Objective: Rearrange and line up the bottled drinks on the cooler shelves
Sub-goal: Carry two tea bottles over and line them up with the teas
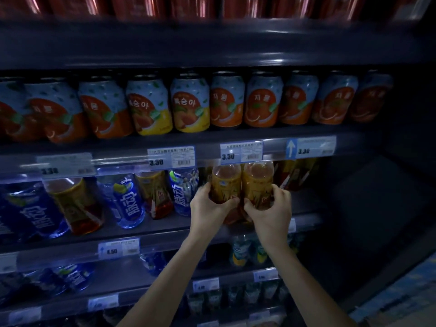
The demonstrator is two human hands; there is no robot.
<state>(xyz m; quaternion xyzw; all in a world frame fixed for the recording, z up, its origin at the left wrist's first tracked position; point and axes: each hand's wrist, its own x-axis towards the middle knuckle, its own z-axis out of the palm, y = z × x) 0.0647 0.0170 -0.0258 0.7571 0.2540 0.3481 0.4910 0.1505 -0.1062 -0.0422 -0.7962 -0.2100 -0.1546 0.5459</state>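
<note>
Middle cooler shelf [165, 234], toward 3 o'clock: my left hand [207, 207] grips one amber tea bottle [225, 185], my right hand [271, 208] grips its twin [257, 181]. Bottles touching, upright, under the price rail [240, 153].

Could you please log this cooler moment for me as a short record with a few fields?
left hand: left hand grips the left amber bottle
right hand: right hand grips the right amber bottle
bottle relation: upright, side by side, touching
shelf: second visible shelf, under the 3.30 price tag
neighbours: blue bottles to the left, mixed with amber ones
shelf above: row of fruit-drink cans
</note>
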